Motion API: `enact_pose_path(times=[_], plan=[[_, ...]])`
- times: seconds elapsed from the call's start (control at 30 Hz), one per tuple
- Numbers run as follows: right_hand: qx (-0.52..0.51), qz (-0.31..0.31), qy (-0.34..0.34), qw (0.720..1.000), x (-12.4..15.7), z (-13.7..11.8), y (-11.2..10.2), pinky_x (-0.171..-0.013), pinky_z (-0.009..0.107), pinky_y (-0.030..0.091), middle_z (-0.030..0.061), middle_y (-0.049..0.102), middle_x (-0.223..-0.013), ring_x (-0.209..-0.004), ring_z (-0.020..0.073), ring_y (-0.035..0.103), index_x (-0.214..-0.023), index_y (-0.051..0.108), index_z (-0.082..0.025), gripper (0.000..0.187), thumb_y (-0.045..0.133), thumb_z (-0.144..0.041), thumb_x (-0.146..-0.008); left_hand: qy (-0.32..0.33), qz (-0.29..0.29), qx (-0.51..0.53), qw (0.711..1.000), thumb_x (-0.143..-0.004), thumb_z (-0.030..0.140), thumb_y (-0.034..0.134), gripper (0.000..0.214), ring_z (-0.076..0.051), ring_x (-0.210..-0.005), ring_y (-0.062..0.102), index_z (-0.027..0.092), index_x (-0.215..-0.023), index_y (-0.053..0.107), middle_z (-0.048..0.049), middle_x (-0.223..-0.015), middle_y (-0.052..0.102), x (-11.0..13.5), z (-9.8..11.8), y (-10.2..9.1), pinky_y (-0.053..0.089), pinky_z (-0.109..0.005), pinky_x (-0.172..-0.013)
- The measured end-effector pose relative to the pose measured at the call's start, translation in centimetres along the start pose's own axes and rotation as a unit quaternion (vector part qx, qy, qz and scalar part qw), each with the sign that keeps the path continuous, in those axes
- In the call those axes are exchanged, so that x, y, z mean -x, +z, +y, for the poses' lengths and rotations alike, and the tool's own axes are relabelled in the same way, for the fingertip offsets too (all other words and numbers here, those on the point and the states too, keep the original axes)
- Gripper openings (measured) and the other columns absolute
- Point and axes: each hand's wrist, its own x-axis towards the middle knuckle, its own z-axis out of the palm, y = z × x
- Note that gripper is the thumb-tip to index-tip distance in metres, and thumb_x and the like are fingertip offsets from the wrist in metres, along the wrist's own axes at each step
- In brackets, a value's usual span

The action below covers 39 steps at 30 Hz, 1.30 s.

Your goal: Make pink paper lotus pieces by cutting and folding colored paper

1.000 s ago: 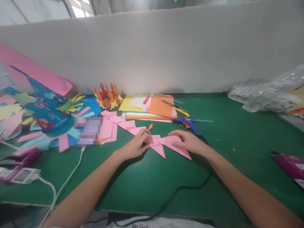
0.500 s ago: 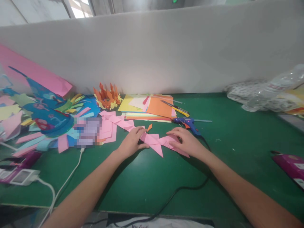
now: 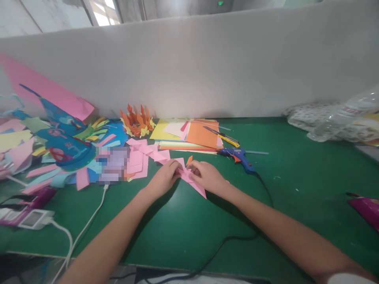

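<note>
Both my hands meet over a folded pink paper piece [image 3: 194, 184] lying on the green table [image 3: 296, 173]. My left hand [image 3: 162, 179] pinches the piece's left end, fingers closed on it. Pressing down on the same piece from the right is my right hand [image 3: 207, 175], its fingers curled on the paper. A pointed pink tip sticks out below the right hand. A small orange scrap [image 3: 188, 159] lies just behind the hands. More folded pink pieces [image 3: 145, 152] trail off to the left.
A blue glue gun [image 3: 240, 157] with its black cord lies right of the hands. Behind it lie a stack of coloured sheets [image 3: 189, 134] and a yellow utility knife [image 3: 225, 137]. Paper crafts [image 3: 59, 142] crowd the left. Plastic bags [image 3: 334, 122] sit far right.
My right hand has slid left with its pink piece until it meets my left hand. The two pink pieces now overlap. The view shifted slightly.
</note>
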Motion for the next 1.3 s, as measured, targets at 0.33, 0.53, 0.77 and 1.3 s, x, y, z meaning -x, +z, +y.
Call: enact_pose_path(times=[0.33,0.53,0.77,1.3], plan=[[-0.050,-0.014,0.027,0.998,-0.1,0.8,0.7,-0.062,0.023,0.039,0.0016,0.069,-0.083,-0.074,0.0155,0.062,-0.092,0.063,-0.021,0.014,0.055,-0.022,-0.080,-0.002,0.005,-0.046,0.999,-0.078,-0.002,0.044,0.022,-0.016,-0.081,0.053,0.018,-0.086,0.050,-0.0026,-0.087,0.055,0.1,-0.4,0.0,0.043,-0.027,-0.069],[-0.028,-0.005,0.025,0.999,-0.5,0.4,0.6,-0.056,0.023,0.032,0.0008,0.068,-0.076,-0.065,0.0139,0.057,-0.080,0.067,-0.021,0.016,0.054,-0.031,-0.083,-0.002,0.002,-0.051,0.999,-0.079,-0.001,0.046,0.019,-0.015,-0.077,0.051,0.017,-0.081,0.051,-0.0020,-0.084,0.054,0.1,-0.5,-0.1,0.041,-0.026,-0.067],[-0.008,-0.005,0.042,0.999,-1.2,0.4,0.7,-0.052,0.023,0.028,0.0011,0.065,-0.068,-0.059,0.0125,0.053,-0.066,0.064,-0.018,0.018,0.055,-0.024,-0.080,0.003,0.008,-0.058,0.998,-0.076,-0.003,0.045,0.020,-0.015,-0.073,0.051,0.017,-0.074,0.049,-0.0018,-0.079,0.053,0.2,-0.7,0.0,0.040,-0.025,-0.065],[-0.022,0.008,0.064,0.998,-1.2,0.7,0.9,-0.053,0.022,0.034,0.0003,0.068,-0.072,-0.061,0.0131,0.057,-0.070,0.064,-0.019,0.010,0.060,-0.026,-0.076,-0.046,-0.074,-0.193,0.977,-0.078,0.003,0.047,0.024,-0.019,-0.084,0.061,0.020,-0.096,0.051,-0.0039,-0.097,0.062,0.9,0.3,-2.0,0.044,-0.026,-0.064]])
